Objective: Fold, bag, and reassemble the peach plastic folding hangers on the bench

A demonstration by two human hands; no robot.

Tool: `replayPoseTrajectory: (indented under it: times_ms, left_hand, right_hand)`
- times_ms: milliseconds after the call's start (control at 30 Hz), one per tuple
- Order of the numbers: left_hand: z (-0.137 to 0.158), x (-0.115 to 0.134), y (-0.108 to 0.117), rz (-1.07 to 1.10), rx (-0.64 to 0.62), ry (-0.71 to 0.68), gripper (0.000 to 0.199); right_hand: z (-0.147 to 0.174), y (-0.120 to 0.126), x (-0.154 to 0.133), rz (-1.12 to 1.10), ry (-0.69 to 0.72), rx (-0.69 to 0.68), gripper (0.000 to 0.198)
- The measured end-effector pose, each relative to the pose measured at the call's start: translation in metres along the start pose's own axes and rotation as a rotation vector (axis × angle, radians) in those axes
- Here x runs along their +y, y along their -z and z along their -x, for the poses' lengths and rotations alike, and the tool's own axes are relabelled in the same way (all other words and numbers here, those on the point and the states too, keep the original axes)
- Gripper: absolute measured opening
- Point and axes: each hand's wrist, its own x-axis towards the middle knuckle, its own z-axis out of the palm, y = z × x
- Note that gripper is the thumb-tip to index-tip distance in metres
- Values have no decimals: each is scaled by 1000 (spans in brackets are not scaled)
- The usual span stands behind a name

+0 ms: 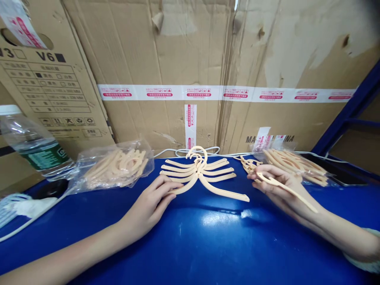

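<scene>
A row of beige plastic hangers (221, 192) with several pairs of arms lies in the middle of the blue table, hooks toward the back. My left hand (156, 198) pinches the end of the front hanger's left arm between thumb and fingers. To the right, my right hand (277, 184) is closed on a slim, curved beige hanger piece (292, 192), which runs back along the wrist. Small loose beige pieces (248, 163) show just behind its fingertips; whether the fingers touch them I cannot tell.
Clear bags of beige hanger pieces lie on the left (118, 168) and right (293, 160). A water bottle (38, 146) and white cables (26, 227) are at the left. A dark flat device (341, 172) lies far right. Cardboard boxes (166, 51) stand along the back.
</scene>
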Motion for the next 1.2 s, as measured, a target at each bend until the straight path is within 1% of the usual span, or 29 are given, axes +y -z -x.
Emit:
replayPoseTrajectory:
  times_ms: [100, 167, 267, 400, 533, 633, 700, 833, 1100, 1200]
  left_hand:
    - [0, 0, -1, -2, -6, -1, 30]
    - [0, 1, -1, -7, -13, 5, 30]
    - [0, 2, -1, -13, -18, 14, 29]
    - [-1, 5, 0, -4, -28, 9, 29]
    - [-1, 6, 0, 9, -52, 15, 24]
    - [-1, 5, -2, 18, -51, 43, 20]
    - [0, 5, -2, 11, -54, 57, 19]
    - [-2, 5, -1, -9, -70, 38, 20]
    - [-2, 7, -1, -30, -52, 12, 21]
    - [-1, 8, -3, -33, -26, -5, 22]
  right_hand:
    - [1, -4, 5, -100, 9, -26, 23]
    - [2, -6, 6, -149, -7, -32, 20]
    - [4, -7, 7, -143, -65, -42, 22]
    - [8, -8, 6, -52, -155, -80, 24]
    - [8, -6, 6, -22, -195, -46, 27]
    - [8, -4, 8, -18, -214, -30, 33]
    - [7, -3, 8, -10, -221, -33, 33]
    - [7, -5, 7, -8, -243, -92, 29]
    - [9, -10, -1, -52, -404, -193, 27]
    - [9, -11, -2, -74, -434, -210, 28]
